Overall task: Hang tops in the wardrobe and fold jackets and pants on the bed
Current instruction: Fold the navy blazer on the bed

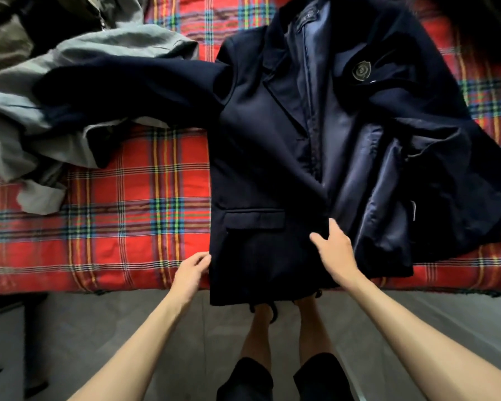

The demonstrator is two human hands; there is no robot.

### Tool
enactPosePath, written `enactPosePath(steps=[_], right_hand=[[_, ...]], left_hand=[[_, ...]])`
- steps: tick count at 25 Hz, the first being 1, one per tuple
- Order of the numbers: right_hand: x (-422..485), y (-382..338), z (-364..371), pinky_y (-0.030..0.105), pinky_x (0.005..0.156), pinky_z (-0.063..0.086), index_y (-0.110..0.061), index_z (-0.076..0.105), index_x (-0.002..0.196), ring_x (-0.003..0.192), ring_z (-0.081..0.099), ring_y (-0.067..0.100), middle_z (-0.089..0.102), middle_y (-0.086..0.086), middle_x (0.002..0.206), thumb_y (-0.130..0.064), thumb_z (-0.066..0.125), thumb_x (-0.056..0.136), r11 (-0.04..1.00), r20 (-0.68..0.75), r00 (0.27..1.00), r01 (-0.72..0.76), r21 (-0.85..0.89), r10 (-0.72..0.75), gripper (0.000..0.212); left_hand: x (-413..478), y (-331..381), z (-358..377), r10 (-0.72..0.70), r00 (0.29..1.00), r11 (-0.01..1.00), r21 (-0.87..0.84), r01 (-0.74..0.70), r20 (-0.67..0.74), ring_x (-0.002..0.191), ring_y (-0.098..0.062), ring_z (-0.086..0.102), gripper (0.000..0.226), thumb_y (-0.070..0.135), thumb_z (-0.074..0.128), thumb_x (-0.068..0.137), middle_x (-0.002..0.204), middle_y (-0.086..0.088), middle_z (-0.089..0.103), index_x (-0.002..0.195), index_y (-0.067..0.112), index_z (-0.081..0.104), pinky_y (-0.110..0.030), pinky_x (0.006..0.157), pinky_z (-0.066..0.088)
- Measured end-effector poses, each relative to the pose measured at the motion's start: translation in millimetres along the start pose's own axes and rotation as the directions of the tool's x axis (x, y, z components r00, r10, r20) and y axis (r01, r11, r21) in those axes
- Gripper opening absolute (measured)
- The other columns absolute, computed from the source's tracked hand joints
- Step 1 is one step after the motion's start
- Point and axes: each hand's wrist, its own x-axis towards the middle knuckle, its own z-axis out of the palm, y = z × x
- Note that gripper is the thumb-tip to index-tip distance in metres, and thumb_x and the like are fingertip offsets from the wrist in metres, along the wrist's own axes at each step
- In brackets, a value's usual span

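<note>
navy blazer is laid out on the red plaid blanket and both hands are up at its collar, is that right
Not quite: the head view shows the left hand and right hand at the bottom end of the navy blazer, not its collar. It does lie on the red plaid blanket.
</note>
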Motion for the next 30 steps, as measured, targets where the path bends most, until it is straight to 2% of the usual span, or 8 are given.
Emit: enactPosePath(steps=[6, 10, 17, 19, 23, 25, 27, 30], right_hand=[[10.2, -17.1, 0.0, 0.03, 0.07, 0.046, -0.016, 0.058, 0.086, 0.077, 0.057, 0.017, 0.067, 0.0, 0.081, -0.013, 0.052, 0.086, 0.99, -0.012, 0.999, -0.044, 0.133, 0.046, 0.007], [26.6, -34.4, -5.6, 0.032, 0.075, 0.051, -0.014, 0.067, 0.096, 0.081, 0.065, 0.016, 0.071, 0.0, 0.086, -0.012, 0.062, 0.082, 0.927, 0.154, 0.982, -0.158, 0.341, 0.111, 0.015], [135.2, -127.6, -14.6, 0.031, 0.102, 0.042, -0.012, 0.066, 0.112, 0.108, 0.058, 0.018, 0.067, 0.001, 0.098, -0.026, 0.078, 0.078, 0.742, 0.26, 0.95, -0.3, 0.599, 0.174, 0.038], [164.8, -150.7, -12.7, 0.031, 0.102, 0.043, -0.014, 0.063, 0.109, 0.1, 0.056, 0.016, 0.065, -0.001, 0.091, -0.018, 0.075, 0.082, 0.795, 0.165, 0.978, -0.203, 0.572, 0.13, 0.029], [192.6, -171.1, -23.1, 0.023, 0.08, 0.045, -0.019, 0.057, 0.113, 0.083, 0.058, 0.013, 0.062, -0.003, 0.096, -0.009, 0.067, 0.082, 0.946, -0.171, 0.95, 0.289, 0.15, -0.263, 0.034], [198.0, -173.4, -30.4, 0.026, 0.084, 0.046, -0.02, 0.052, 0.124, 0.091, 0.057, 0.012, 0.058, -0.003, 0.111, -0.011, 0.067, 0.079, 0.925, -0.141, 0.916, 0.381, 0.014, -0.375, 0.049], [222.4, -194.4, -34.7, 0.03, 0.092, 0.046, -0.015, 0.053, 0.127, 0.102, 0.056, 0.013, 0.055, -0.001, 0.119, -0.014, 0.068, 0.079, 0.852, -0.125, 0.844, 0.523, -0.024, -0.522, 0.05], [276.6, -241.3, -23.9, 0.034, 0.102, 0.039, -0.01, 0.051, 0.134, 0.119, 0.053, 0.024, 0.056, 0.007, 0.13, -0.025, 0.067, 0.086, 0.877, 0.016, 0.887, 0.459, -0.141, -0.462, 0.053]], left_hand=[[-5.2, 1.9, 6.4, 0.14, 0.976, 0.956, 0.278, -0.089, -0.169, 0.064, -0.014, 0.052, 0.023, 0.03, 0.064, 0.094, 0.07, 0.0, 0.065, 0.075, 0.019, 0.055, -0.033, 0.06, 0.041], [-1.4, 22.7, -7.2, 0.122, 0.989, 0.919, 0.387, -0.08, -0.086, 0.068, -0.014, 0.057, 0.026, 0.04, 0.067, 0.09, 0.073, 0.003, 0.065, 0.081, 0.017, 0.057, -0.038, 0.065, 0.045], [99.1, 179.2, -8.9, 0.057, 0.987, 0.957, -0.273, -0.097, -0.152, 0.117, -0.017, 0.057, 0.089, 0.054, 0.075, 0.077, 0.13, -0.004, 0.057, 0.142, 0.005, 0.041, -0.035, 0.106, 0.043], [135.6, 218.3, -5.1, 0.002, 0.969, 0.939, -0.334, -0.087, -0.246, 0.117, -0.025, 0.059, 0.098, 0.061, 0.078, 0.067, 0.131, -0.009, 0.058, 0.136, 0.0, 0.046, -0.042, 0.105, 0.045], [150.5, 246.8, 15.1, -0.18, 0.777, 0.944, -0.328, -0.035, -0.603, 0.104, -0.028, 0.058, 0.052, 0.038, 0.074, 0.083, 0.115, -0.01, 0.06, 0.112, 0.001, 0.052, -0.042, 0.096, 0.046], [134.0, 252.9, 25.7, 0.046, 0.551, 0.987, -0.048, -0.155, -0.833, 0.106, -0.036, 0.055, 0.047, 0.029, 0.077, 0.08, 0.113, -0.017, 0.058, 0.11, 0.003, 0.052, -0.041, 0.093, 0.039], [131.1, 274.4, 27.3, 0.481, 0.404, 0.873, 0.383, -0.301, -0.778, 0.105, -0.036, 0.051, 0.045, 0.026, 0.076, 0.079, 0.111, -0.018, 0.056, 0.112, 0.004, 0.054, -0.04, 0.091, 0.035], [176.5, 326.3, 19.9, 0.781, 0.498, 0.559, 0.778, -0.287, -0.378, 0.111, -0.034, 0.051, 0.06, 0.042, 0.07, 0.083, 0.12, -0.016, 0.056, 0.127, 0.005, 0.052, -0.042, 0.095, 0.038]])
